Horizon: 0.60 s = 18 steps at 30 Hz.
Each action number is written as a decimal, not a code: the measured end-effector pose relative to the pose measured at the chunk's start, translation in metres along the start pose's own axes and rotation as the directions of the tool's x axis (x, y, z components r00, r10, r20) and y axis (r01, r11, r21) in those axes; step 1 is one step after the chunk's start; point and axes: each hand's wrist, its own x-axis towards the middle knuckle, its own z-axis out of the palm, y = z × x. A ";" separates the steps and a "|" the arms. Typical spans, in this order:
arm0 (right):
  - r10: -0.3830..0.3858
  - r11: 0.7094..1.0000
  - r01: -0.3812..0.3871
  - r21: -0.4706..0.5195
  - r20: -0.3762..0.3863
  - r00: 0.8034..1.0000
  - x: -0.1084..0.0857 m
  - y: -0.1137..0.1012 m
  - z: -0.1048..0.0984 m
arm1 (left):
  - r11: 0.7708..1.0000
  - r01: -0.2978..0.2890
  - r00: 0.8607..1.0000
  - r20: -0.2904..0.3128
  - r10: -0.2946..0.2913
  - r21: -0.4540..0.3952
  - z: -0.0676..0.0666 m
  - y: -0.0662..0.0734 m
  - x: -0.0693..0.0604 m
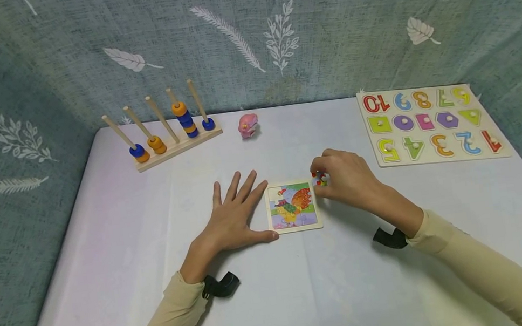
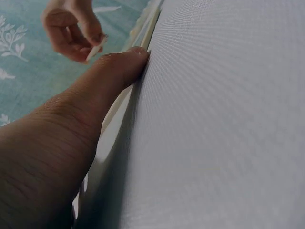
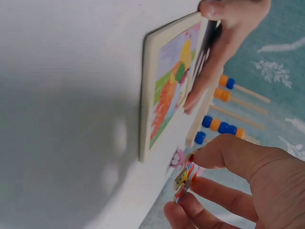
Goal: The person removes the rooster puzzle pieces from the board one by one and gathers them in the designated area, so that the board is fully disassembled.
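Two hands of ours reach in: the left hand lies with fingers spread, its thumb at the near left corner of the picture puzzle; the right hand pinches a puzzle piece just beside the puzzle's right edge. Farther out on our table stand a pink toy, a ring stacker leftward and, rightward, a number board.

The white desk carries a puzzle mid-way, a peg rack, a pink toy and a number board.
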 end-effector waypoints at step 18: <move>0.074 0.997 -0.074 -0.008 0.011 0.997 -0.011 0.026 0.010 | 0.998 0.031 0.999 0.014 -0.030 -0.048 -0.002 -0.005 0.000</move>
